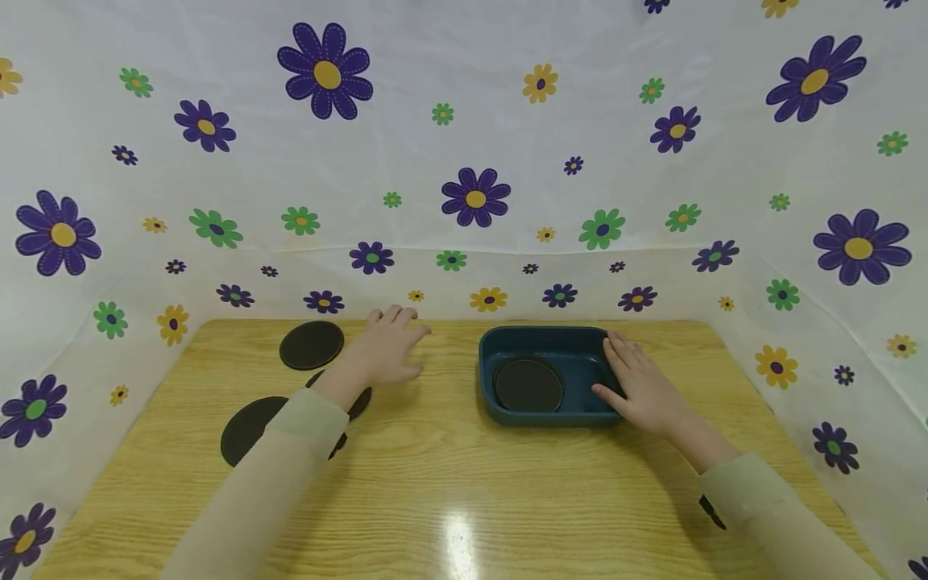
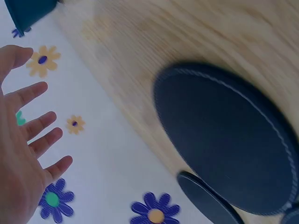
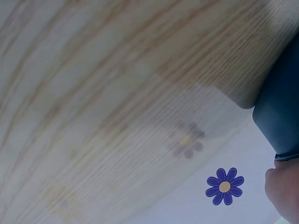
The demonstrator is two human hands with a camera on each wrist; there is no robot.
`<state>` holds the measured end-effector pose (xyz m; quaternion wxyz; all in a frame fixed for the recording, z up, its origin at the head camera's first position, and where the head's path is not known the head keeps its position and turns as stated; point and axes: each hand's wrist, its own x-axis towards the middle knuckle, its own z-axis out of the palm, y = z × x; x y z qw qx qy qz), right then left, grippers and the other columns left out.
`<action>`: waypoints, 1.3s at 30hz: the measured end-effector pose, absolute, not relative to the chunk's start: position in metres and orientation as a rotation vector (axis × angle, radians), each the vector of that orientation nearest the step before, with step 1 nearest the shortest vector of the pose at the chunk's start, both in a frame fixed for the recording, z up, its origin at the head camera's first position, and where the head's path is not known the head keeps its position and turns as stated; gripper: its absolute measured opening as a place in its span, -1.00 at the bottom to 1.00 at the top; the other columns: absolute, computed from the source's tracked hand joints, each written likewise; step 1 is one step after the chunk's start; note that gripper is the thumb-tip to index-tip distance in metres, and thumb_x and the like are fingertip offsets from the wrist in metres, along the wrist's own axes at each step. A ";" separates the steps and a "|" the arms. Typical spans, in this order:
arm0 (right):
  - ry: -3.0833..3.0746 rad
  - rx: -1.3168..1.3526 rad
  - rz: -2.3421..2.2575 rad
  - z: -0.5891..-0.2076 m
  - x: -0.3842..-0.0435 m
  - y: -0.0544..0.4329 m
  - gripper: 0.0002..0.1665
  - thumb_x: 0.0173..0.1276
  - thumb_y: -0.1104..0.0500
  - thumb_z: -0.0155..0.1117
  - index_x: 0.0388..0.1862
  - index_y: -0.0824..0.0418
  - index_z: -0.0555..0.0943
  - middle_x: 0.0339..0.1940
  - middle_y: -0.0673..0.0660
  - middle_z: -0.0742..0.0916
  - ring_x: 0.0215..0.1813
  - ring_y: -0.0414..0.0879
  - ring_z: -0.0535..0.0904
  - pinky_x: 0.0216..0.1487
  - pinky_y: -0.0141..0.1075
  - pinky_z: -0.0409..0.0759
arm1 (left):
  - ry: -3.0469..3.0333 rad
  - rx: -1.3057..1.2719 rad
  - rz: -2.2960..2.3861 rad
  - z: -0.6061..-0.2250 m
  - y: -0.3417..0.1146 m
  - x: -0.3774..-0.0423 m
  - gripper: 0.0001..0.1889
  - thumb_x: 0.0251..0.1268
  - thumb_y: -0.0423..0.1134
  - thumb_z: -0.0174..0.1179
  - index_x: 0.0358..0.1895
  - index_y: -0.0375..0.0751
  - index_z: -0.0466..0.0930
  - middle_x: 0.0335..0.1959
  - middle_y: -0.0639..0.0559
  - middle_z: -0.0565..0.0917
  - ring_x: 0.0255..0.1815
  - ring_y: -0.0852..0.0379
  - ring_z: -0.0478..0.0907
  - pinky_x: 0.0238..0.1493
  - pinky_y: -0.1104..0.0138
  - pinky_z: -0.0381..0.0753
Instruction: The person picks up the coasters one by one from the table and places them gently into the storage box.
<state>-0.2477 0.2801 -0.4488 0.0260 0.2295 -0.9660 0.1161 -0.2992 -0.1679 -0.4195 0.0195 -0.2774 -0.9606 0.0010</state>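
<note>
My left hand (image 1: 384,346) hovers over the table with its fingers spread and holds nothing. Round black stitched coasters lie near it: one coaster (image 1: 312,345) behind the wrist, a second coaster (image 1: 360,403) partly under the forearm, and a third coaster (image 1: 250,427) partly covered by the sleeve. In the left wrist view a large coaster (image 2: 224,135) fills the right side. A dark blue rectangular bin (image 1: 551,419) stands right of centre with another black coaster (image 1: 528,385) inside, on its left. My right hand (image 1: 641,387) rests on the bin's right rim, fingers fairly straight.
The wood-grain table (image 1: 449,483) carries everything. A white flower-printed cloth (image 1: 406,145) rises behind it and along both sides. A small dark object (image 1: 337,445) shows beside the left sleeve, and a dark strap end (image 1: 712,512) hangs at the right sleeve.
</note>
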 end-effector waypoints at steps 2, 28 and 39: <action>-2.988 0.708 0.358 -0.449 -0.247 0.281 0.05 0.63 -0.18 0.11 0.68 0.55 0.03 0.74 0.51 0.08 0.76 0.42 -0.05 0.77 0.15 -0.11 | -2.990 -0.841 -0.004 -0.421 -0.175 -0.299 -0.34 0.39 0.07 0.30 0.49 -0.07 0.49 0.55 -0.25 0.37 0.58 -0.28 0.26 0.52 -0.28 0.25; -2.984 0.704 0.346 -0.451 -0.249 0.283 0.05 0.65 -0.20 0.09 0.69 0.52 0.02 0.75 0.48 0.06 0.77 0.39 -0.07 0.75 0.18 -0.08 | -3.042 -0.549 -0.025 -0.451 -0.267 -0.317 -0.35 0.36 0.05 0.29 0.43 -0.20 0.52 0.45 -0.41 0.43 0.49 -0.46 0.33 0.43 -0.44 0.28; -2.990 0.701 0.334 -0.453 -0.249 0.284 0.04 0.65 -0.20 0.08 0.70 0.52 0.01 0.76 0.47 0.05 0.77 0.38 -0.08 0.75 0.18 -0.08 | -3.084 -0.426 -0.044 -0.459 -0.289 -0.327 -0.30 0.29 0.07 0.25 0.42 -0.26 0.48 0.42 -0.52 0.38 0.47 -0.55 0.28 0.36 -0.46 0.33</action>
